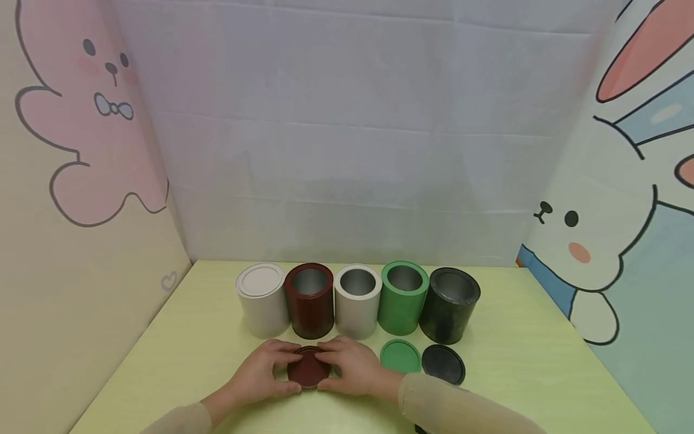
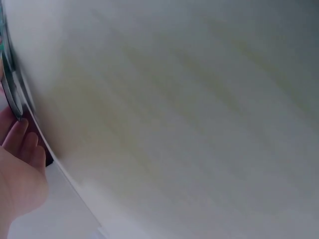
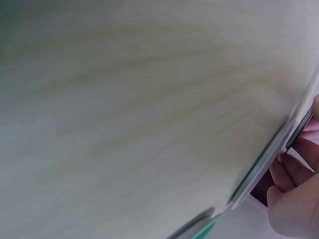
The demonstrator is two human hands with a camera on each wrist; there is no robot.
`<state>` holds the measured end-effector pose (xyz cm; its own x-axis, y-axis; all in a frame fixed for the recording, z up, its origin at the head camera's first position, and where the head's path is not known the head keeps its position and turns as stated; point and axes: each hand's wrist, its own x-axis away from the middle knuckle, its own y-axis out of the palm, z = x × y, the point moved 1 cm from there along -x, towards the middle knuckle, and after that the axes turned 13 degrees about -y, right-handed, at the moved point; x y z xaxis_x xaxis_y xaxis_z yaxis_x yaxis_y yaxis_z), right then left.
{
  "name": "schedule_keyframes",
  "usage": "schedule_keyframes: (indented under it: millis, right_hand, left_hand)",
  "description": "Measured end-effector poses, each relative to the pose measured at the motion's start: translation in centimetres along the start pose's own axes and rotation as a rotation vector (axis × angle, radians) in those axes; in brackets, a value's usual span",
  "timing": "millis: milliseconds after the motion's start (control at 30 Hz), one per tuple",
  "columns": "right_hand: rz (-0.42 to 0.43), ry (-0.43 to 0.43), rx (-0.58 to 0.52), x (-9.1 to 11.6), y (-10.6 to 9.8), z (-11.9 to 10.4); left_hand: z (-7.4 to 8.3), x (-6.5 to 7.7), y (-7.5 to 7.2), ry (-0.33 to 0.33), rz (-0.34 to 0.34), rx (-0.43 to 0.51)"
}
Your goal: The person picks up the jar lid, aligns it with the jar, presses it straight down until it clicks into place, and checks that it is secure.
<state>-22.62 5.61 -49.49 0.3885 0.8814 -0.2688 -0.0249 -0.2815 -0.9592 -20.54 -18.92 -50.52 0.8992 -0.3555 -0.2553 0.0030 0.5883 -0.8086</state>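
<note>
"Dark red lid: your left hand and your right hand pinch its rim from opposite sides, probably to keep it level."

"And where do you have it pointing?"

"Face upward; it's round, so no long axis. You have it just in front of the dark red can. Your green lid and black lid lie by the green can and black can, perhaps colour-paired"
</note>
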Motion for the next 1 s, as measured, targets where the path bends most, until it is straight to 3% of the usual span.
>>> schedule_keyframes:
  millis: [533, 1000]
  right_hand:
    - [0.13, 0.055, -0.223, 0.1, -1.8, -0.1]
    - [0.224, 0.104, -0.281, 0.0, -3.5, -0.4]
  left_hand:
    - [1.0, -0.6, -2.0, -0.027, -0.007, 0.095]
    - [1.7, -1.1, -3.1, -0.029, 0.027, 0.175]
